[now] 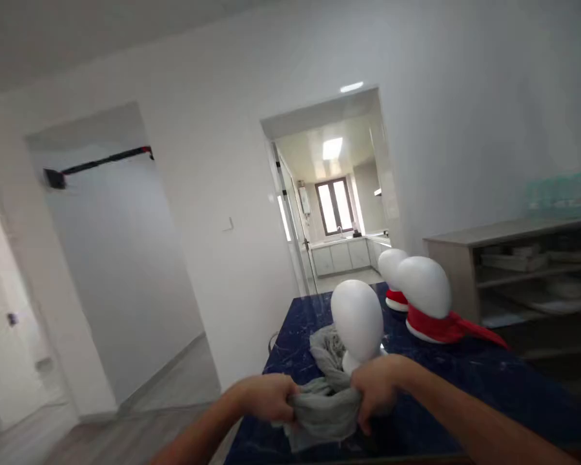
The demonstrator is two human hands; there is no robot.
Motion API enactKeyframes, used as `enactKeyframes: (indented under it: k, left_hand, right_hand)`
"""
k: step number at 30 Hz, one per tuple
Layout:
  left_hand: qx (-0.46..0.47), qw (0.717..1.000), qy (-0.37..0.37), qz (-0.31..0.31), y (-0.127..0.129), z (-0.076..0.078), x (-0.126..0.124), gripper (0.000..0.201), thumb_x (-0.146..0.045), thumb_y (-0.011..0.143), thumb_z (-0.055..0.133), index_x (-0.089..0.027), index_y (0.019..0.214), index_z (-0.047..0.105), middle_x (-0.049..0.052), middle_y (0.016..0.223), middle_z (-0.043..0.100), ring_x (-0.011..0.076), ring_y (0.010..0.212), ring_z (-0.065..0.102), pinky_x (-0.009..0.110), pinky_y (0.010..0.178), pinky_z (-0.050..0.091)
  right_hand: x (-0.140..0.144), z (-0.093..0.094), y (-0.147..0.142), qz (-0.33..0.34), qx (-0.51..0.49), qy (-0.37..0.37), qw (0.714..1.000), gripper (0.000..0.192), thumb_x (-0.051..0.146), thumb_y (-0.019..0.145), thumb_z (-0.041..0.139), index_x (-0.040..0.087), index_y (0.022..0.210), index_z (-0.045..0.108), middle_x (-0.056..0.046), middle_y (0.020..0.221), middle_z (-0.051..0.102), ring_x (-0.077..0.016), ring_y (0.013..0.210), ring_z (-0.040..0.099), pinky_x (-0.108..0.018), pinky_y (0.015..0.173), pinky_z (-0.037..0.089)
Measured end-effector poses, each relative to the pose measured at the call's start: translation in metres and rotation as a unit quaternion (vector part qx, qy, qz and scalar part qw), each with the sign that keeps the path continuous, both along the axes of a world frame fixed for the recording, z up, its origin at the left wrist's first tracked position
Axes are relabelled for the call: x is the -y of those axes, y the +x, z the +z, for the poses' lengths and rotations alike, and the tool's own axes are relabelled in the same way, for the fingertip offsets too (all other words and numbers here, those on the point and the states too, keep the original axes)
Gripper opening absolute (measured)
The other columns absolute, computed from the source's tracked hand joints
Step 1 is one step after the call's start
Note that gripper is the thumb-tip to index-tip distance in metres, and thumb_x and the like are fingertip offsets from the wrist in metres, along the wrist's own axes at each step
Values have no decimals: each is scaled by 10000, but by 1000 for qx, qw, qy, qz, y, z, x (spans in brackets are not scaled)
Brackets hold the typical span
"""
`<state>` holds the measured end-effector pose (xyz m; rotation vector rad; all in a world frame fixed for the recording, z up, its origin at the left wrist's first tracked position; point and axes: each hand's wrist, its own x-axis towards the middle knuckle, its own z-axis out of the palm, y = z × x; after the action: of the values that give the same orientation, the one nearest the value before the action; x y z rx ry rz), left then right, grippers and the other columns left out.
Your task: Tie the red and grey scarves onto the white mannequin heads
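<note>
Gripping the grey scarf (326, 397) between them, left hand (266, 397) and right hand (377, 387) are both clenched on cloth wrapped round the white mannequin head (357, 320).

Two white mannequin heads (423, 284) in red scarves (440, 326) stand before a wooden shelf (513, 232).

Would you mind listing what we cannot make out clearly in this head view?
- Neck of the nearest mannequin head: wrapped by the grey scarf and covered by the right hand.
- Left hand fingertips: buried in the scarf.
- Rearmost mannequin head: partly behind the one with the red scarf.
- Shelf contents: blurred.
</note>
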<state>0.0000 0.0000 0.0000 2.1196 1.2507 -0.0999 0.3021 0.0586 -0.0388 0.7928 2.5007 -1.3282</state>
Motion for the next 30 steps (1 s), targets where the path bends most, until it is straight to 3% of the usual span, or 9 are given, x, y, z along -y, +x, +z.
enactKeyframes:
  k: [3,7,11,13,16,20,24,27,30]
  left_hand:
    - [199,974,-105,-1,1,4,3,231,-268,675,729,-195,889,774,-14,764,719,181,707,621,271,693,483]
    - [415,874,-251,-16,16,4,16,589,-472,745,826,-175,1233,681,96,1020,760,246,897,717,346,847,520]
    - [425,848,-314,-29,38,12,26,594,-581,710,891,-135,1064,723,13,693,691,183,610,671,411,896,543]
    - [421,854,-305,-39,48,25,27,488,-576,735,878,-126,846,726,-40,524,565,160,509,604,431,882,562]
    - [475,841,-254,-40,64,53,30,405,-507,822,826,-134,741,689,-29,552,549,139,520,580,412,831,590]
    - [578,790,-200,-42,96,96,30,250,-373,910,758,-147,1005,709,2,760,634,143,645,647,359,788,606]
    - [630,762,-142,-42,131,134,19,370,-274,927,738,-206,1282,657,63,1043,725,217,886,749,388,873,606]
    - [673,736,-62,-43,146,163,8,384,-262,931,729,-192,1302,659,130,1231,734,266,1043,745,423,970,582]
    - [721,691,-1,-44,145,192,-2,374,-275,939,708,-193,1300,661,148,1301,726,309,1138,720,473,1029,559]
  right_hand:
    - [1,1,6,-73,-174,-109,976,183,360,768,685,179,749,676,19,625,698,-129,559,647,-230,607,530]
    - [5,18,4,-103,-366,-201,903,216,399,875,666,194,846,605,99,480,517,-70,403,418,-261,614,558]
    - [12,40,0,-119,-384,-187,896,238,421,931,664,197,894,594,127,497,432,-51,409,295,-212,518,518]
    - [13,45,4,-103,-356,-165,914,245,421,921,703,195,921,609,117,533,470,-50,418,337,-196,507,503]
    - [12,44,13,-59,-315,-139,937,342,378,799,857,178,1003,668,57,722,627,-73,558,536,-185,570,508]
    - [18,37,10,-27,-371,-145,917,542,339,629,977,149,1074,735,-14,983,718,-136,863,663,-205,763,528]
    - [31,42,-8,-33,-438,-162,884,585,374,621,981,128,1105,761,-90,1079,764,-235,1019,711,-339,941,553]
    - [33,54,2,-88,-441,-139,882,528,377,663,957,115,1075,755,-109,1021,780,-259,951,748,-387,898,590]
    - [26,70,40,-177,-450,-104,869,520,331,640,961,131,1052,715,-46,896,762,-205,774,744,-360,800,617]
